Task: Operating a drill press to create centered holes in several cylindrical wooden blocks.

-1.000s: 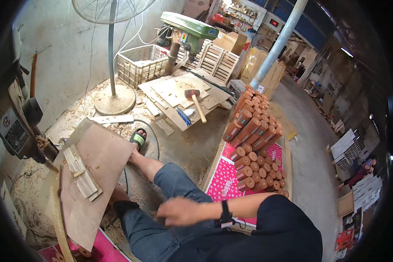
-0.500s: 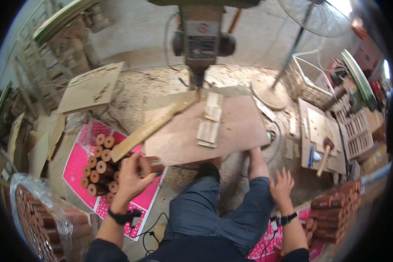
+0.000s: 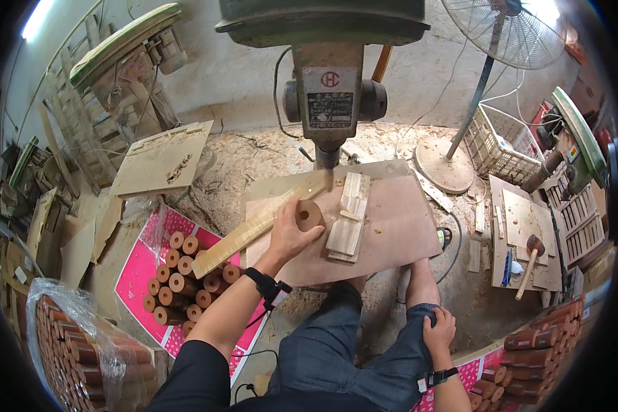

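Note:
My left hand grips a brown wooden cylinder with a hole in its end face. It is over the brown board under the drill press, just short of the chuck. A long pale wooden strip slants across the board, passing beside my left hand. Right of the cylinder lie short pale wood pieces, stacked on one another. My right hand rests on my right knee, empty, with its fingers laid over the trouser cloth.
Several brown cylinders are piled on a pink sheet at the left. Wrapped cylinder stacks stand at the lower left, with more cylinders lower right. A mallet lies on boards at the right. Behind are a crate and a fan.
My left hand has moved right and up from the pile to the board, bringing a cylinder along. My right hand has settled onto the knee. The view has tilted upward.

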